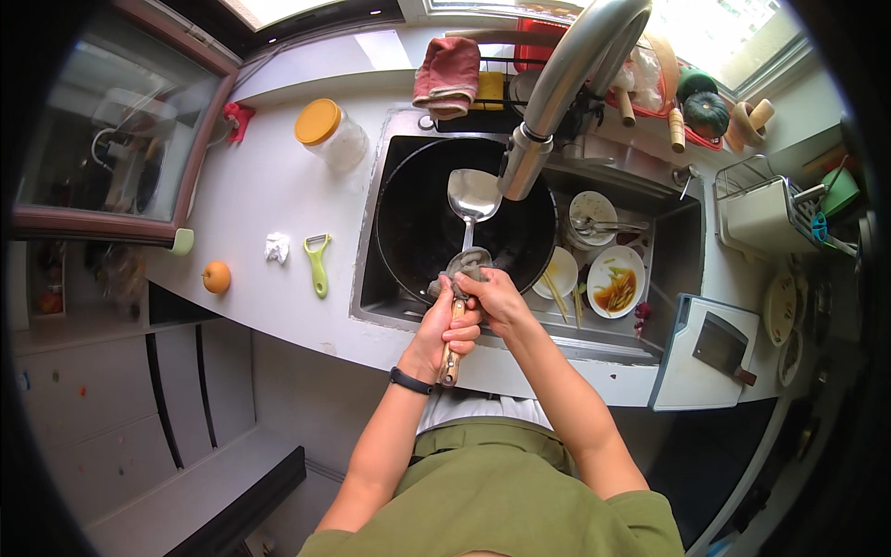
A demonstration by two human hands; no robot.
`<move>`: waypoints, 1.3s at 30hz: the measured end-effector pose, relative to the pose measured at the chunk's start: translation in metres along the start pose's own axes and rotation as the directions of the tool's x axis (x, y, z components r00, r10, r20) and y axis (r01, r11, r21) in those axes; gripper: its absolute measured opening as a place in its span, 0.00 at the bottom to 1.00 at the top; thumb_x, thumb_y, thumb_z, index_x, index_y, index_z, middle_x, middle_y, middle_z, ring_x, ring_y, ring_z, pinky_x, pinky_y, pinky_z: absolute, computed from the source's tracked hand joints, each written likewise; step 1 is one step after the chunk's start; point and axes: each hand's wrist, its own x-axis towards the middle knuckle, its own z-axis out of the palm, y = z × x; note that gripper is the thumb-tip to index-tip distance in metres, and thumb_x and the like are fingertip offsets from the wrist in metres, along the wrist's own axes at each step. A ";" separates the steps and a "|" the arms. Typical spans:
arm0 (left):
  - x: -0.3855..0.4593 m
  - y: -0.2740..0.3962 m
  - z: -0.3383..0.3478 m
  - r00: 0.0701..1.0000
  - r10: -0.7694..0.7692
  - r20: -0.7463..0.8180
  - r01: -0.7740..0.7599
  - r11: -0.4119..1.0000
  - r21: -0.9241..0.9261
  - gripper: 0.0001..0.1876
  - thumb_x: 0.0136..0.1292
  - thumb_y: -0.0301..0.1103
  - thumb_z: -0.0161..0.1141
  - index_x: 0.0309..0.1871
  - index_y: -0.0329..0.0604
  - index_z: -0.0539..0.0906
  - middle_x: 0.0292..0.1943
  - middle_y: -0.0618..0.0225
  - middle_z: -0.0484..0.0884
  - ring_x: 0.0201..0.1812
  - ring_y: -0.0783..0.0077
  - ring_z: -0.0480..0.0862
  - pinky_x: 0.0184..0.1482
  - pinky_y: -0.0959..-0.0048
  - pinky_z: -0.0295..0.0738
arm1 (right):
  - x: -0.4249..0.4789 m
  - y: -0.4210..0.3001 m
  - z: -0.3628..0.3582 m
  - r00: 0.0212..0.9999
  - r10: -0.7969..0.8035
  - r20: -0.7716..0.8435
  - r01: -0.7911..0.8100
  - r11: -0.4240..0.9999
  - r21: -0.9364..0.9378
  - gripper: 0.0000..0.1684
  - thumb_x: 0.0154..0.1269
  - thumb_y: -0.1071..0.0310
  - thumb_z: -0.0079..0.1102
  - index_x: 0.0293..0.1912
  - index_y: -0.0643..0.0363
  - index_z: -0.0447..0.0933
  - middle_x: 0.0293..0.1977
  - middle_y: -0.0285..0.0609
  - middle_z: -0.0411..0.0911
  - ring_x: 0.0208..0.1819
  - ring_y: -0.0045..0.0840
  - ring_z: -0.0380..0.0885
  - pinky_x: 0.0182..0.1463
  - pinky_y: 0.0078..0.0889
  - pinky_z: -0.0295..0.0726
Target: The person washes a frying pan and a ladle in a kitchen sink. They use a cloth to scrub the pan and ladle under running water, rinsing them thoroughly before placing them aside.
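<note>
My left hand (pixel 445 324) grips the wooden handle of a metal wok spatula (pixel 475 196). Its shiny blade points away from me, over a large black wok (pixel 418 202) in the sink. My right hand (pixel 500 296) pinches a grey-brown cloth (pixel 462 270) around the shaft where it meets the handle, and the left thumb touches the cloth as well. A rounded metal piece, perhaps a ladle bowl, shows partly behind the cloth; what it belongs to is hidden. The tall metal faucet (pixel 532 150) hangs over the wok's right side.
Right of the wok, the sink (pixel 668 271) holds stacked bowls (pixel 592 209), chopsticks and a plate with food remains (pixel 616 282). A cleaver (pixel 720 344) lies on a cutting board (pixel 686 376). On the left counter are a lidded jar (pixel 341 143), a green peeler (pixel 317 268) and an orange fruit (pixel 216 276).
</note>
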 end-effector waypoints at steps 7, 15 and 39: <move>-0.026 -0.031 0.018 0.992 -0.041 -0.116 0.060 0.984 0.168 0.29 0.76 0.66 0.37 0.34 0.49 0.70 0.15 0.81 0.57 0.10 0.88 0.53 0.11 0.85 0.52 | 0.077 -0.003 -0.021 0.886 -0.094 -0.454 0.268 0.903 0.336 0.11 0.69 0.73 0.63 0.49 0.66 0.77 0.43 0.43 0.82 0.42 0.26 0.81 0.47 0.31 0.79; -0.089 -0.018 0.019 0.969 0.002 -0.249 0.111 0.891 0.440 0.28 0.76 0.66 0.39 0.33 0.50 0.66 0.14 0.81 0.56 0.11 0.87 0.53 0.12 0.84 0.50 | 0.052 -0.082 -0.065 0.920 -0.383 0.082 0.380 0.825 -0.417 0.14 0.67 0.71 0.66 0.49 0.69 0.79 0.42 0.38 0.84 0.43 0.19 0.79 0.50 0.26 0.78; -0.105 0.024 0.038 0.872 0.406 -0.275 0.330 -0.072 0.941 0.30 0.81 0.53 0.38 0.32 0.33 0.73 0.22 0.61 0.74 0.23 0.65 0.74 0.29 0.65 0.72 | 0.049 -0.101 -0.026 0.631 0.032 0.775 0.656 -0.555 -0.511 0.03 0.57 0.70 0.60 0.32 0.55 0.81 0.28 0.46 0.83 0.34 0.43 0.85 0.35 0.44 0.82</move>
